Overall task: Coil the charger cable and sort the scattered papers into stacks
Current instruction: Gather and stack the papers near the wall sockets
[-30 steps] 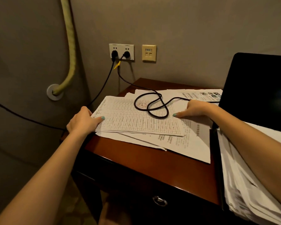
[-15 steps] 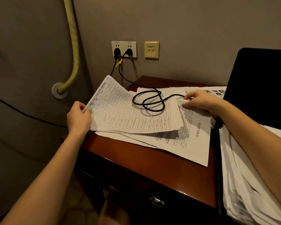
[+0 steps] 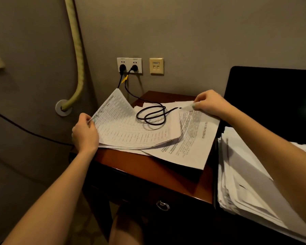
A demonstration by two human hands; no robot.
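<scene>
At a dark wooden desk (image 3: 159,172) set against a grey wall, my left hand (image 3: 85,133) grips the left edge of a sheaf of ruled forms (image 3: 131,133). The thumb lies on top and the fingers are curled underneath, so that side stands tilted off the wood and its far corner curls upward. My right hand (image 3: 208,103) pinches the far corner of a printed text sheet (image 3: 189,144) between thumb and fingertips, raising that corner slightly. The sheet lies just beside the forms, with its near end overhanging the desk's front edge.

The black charger cable (image 3: 151,115) rests in a loose, uncoiled double loop on top of the papers, between my two hands. One end climbs to a plug in the white wall socket (image 3: 129,65), and the other runs toward my right hand, where it passes out of sight.

A cream data plate (image 3: 156,66) sits beside the socket. To the right, a thick, uneven pile of white pages (image 3: 245,177) lies in front of a black screen (image 3: 272,103). A padded yellowish pipe (image 3: 78,50) curves down the wall at left. A metal ring pull (image 3: 162,205) marks the drawer below.
</scene>
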